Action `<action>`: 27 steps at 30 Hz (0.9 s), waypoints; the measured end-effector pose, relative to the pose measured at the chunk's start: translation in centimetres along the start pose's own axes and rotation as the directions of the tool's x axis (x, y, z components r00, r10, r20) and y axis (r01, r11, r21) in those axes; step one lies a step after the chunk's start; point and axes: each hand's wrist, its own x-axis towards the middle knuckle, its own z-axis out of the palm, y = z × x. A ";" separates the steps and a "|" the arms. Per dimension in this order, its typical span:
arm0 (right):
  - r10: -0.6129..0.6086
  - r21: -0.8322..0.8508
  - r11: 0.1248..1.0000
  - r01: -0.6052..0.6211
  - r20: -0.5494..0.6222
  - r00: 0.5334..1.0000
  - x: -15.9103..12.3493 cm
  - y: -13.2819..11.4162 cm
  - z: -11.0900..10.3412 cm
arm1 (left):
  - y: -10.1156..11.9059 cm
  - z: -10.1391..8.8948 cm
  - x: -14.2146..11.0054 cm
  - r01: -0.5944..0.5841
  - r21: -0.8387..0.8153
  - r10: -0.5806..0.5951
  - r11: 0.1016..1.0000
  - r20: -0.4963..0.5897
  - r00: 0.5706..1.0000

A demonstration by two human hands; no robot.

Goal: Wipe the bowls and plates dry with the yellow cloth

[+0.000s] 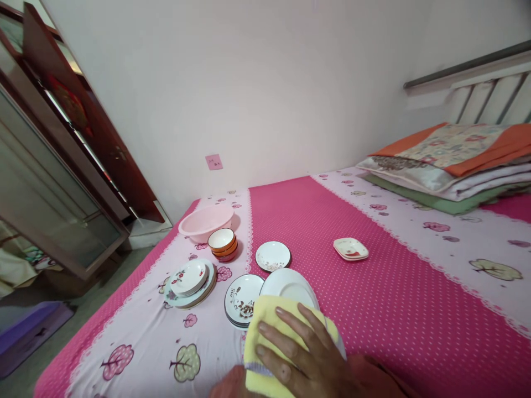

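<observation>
My right hand (305, 348) is closed over a folded yellow cloth (258, 326), its fingers slightly bent and pressing the cloth against a white plate (284, 281). The plate's foot ring faces up toward me, and the cloth hides its near part. At the bottom edge a reddish-brown patch shows beside the cloth; I cannot make out whether it is my left arm or clothing, and no left fingers show. Just beyond the cloth lie dark-rimmed plates with brown flowers (240, 298) and another dark-rimmed plate (272, 256).
At left sit stacked flowered plates (191, 279), orange and red bowls (223, 241) and a pink basin (203, 220). Small squarish dishes (350, 247) lie to the right. All rest on a pink patterned bedspread (398, 293). Folded bedding (452, 166) is at the far right, beneath a white wall.
</observation>
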 end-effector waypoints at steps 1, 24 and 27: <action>0.002 0.010 1.000 -0.003 0.014 1.000 0.5 0.2 -0.3 | -0.1 0.6 0.4 -0.017 0.064 0.015 0.998 0.037 0.999; 0.322 -0.037 0.947 -0.320 0.161 0.933 -3.8 5.3 -1.8 | 0.7 2.8 5.4 0.340 -0.416 0.023 0.843 0.660 0.751; 0.275 -0.092 0.961 -0.262 0.185 0.944 -5.3 4.2 -2.4 | 0.7 2.7 5.6 0.388 -0.412 0.057 0.825 0.742 0.668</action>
